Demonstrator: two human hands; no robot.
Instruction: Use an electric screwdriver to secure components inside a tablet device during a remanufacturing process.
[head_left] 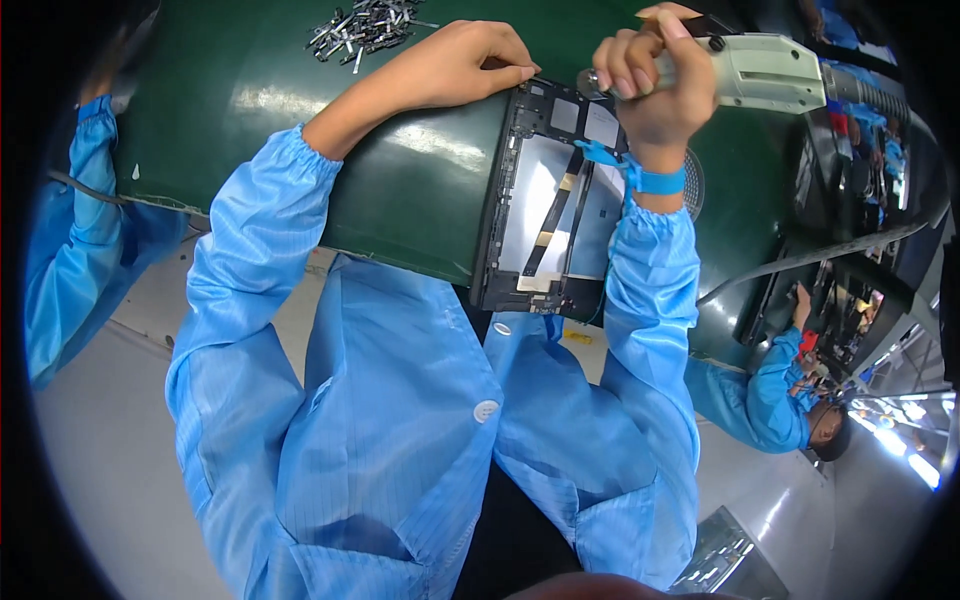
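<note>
On the green table before me lies an opened tablet housing (533, 180), black-framed, with silver panels inside and a dark ribbon cable (553, 225) running along it. At its far left corner, my left hand (470, 65) is closed, thumb and fingertips together against the edge; whatever they pinch is too small to make out. My right hand (665, 80), wearing a blue wrist strap (657, 181), grips a pale green hand-held tool (770, 72) above the housing's far right corner. The tool's round metal end points left toward my left fingertips, and a ribbed hose (865, 92) leaves its rear.
A pile of small dark and silver parts (365, 28) lies at the far left. Beside my right wrist is a round perforated metal piece (692, 185). A grey cable (810, 262) crosses the right side. Co-workers in blue sleeves sit left (85, 230) and right (745, 405).
</note>
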